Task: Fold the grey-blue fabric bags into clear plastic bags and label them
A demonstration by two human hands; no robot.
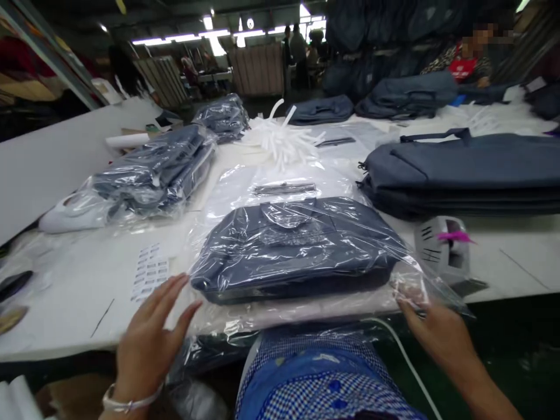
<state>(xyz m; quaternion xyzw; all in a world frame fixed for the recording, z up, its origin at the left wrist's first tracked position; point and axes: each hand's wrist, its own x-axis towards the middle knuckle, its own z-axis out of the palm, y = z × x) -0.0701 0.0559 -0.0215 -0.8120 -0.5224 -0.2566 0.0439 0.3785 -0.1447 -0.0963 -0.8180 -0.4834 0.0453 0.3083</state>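
Note:
A dark blue handbag (297, 256) lies flat on the white table in front of me, inside a clear plastic bag (280, 306). Its handle folds down at the top, under the film. Beside the lower left corner, my left hand (151, 332) is open, thumb and fingers apart, fingertips at the edge of the plastic. At the lower right, my right hand (431, 324) has its fingers closed on the plastic, with the fingertips partly hidden by shiny film. Below the handbag, loose plastic hangs over the table's front edge.
Plastic-wrapped blue bags (153, 166) are piled at the left; unwrapped ones (472, 172) are stacked at the right. A sticker sheet (151, 271) lies near my left hand. A tape dispenser (444, 248) stands at the right, white strips (284, 140) behind. A co-worker (466, 64) is across the table.

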